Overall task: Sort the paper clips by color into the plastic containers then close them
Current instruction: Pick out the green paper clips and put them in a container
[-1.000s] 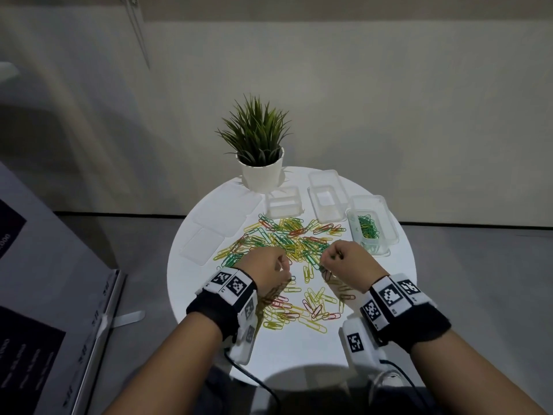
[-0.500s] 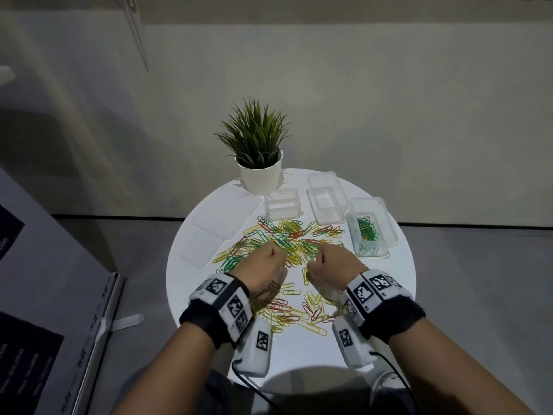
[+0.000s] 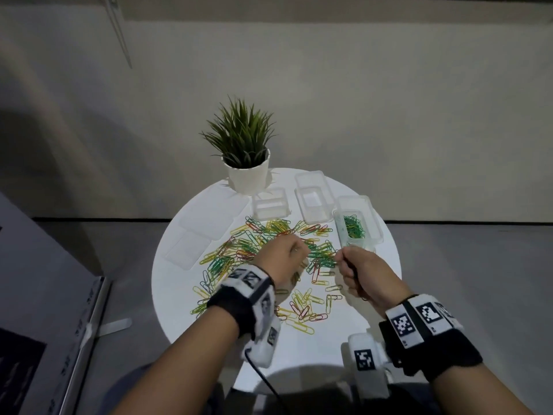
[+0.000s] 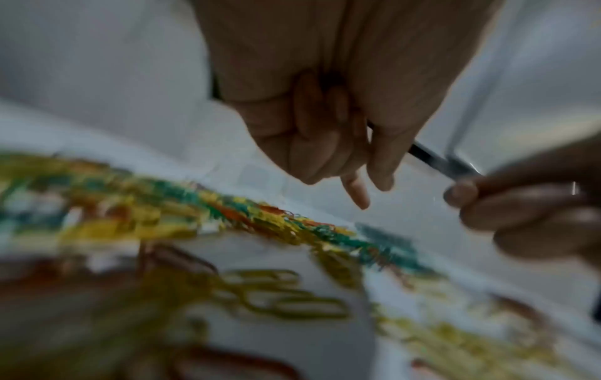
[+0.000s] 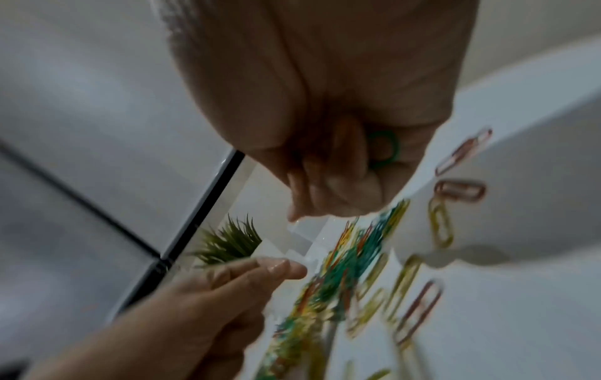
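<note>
Round white table (image 3: 374, 298), grey floor (image 3: 478, 265)

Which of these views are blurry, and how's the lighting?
Head view: sharp but dim, with the white table brightest. Left wrist view: paper clips smeared with blur. Right wrist view: the pile is blurred, but a green clip in the right hand reads clearly.

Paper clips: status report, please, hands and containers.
Right hand closed around green clips. Left hand curled over the mixed pile, grip contents unclear. Only the right container holds clips, all green; every container open.
</note>
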The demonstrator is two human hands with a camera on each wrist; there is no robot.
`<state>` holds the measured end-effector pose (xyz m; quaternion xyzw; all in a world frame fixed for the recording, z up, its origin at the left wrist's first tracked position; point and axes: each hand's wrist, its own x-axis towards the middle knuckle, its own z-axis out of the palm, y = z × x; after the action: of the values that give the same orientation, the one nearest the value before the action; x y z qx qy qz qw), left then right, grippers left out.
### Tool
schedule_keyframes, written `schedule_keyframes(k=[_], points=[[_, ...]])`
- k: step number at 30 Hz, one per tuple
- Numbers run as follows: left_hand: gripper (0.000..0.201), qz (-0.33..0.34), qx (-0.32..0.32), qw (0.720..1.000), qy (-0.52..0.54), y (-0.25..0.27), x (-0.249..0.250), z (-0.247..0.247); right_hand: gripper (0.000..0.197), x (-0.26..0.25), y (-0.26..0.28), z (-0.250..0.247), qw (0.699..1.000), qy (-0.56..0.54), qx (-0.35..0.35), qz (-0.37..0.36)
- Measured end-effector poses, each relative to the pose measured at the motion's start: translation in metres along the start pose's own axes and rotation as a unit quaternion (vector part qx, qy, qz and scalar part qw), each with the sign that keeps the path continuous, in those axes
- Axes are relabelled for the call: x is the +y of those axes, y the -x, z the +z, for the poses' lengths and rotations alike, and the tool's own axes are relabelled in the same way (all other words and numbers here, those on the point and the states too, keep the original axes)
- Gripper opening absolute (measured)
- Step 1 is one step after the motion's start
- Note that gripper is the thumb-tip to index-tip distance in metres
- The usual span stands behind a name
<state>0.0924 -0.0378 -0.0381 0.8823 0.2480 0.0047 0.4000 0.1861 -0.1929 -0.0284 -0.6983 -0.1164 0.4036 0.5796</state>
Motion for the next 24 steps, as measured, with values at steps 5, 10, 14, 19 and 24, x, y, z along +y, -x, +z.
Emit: schedule_keyframes(k=[5,10,14,19,24], points=[[0.044,0.029,-0.055,0.982,-0.178,-0.022,0.01,0.012,0.015,0.011,-0.002,-0.013,0.907,0.405,0.075,-0.087],[0.033,0.018,-0.059,0.984,-0.169,-0.016,-0.004,0.007,0.016,0.007,-0.01,-0.011,0.849,0.514,0.097,-0.077],[0.031,0.002,-0.045,0.989,-0.139,0.008,-0.024,-0.003,0.024,0.003,-0.016,0.0,0.823,0.556,0.09,-0.072],[0.019,-0.012,0.009,0.996,-0.085,0.016,-0.032,-0.012,0.021,0.003,-0.022,0.012,0.798,0.591,0.082,-0.08],[0.016,0.002,0.028,0.995,-0.091,0.008,-0.017,-0.006,0.016,0.006,-0.03,0.018,0.792,0.603,0.065,-0.072]])
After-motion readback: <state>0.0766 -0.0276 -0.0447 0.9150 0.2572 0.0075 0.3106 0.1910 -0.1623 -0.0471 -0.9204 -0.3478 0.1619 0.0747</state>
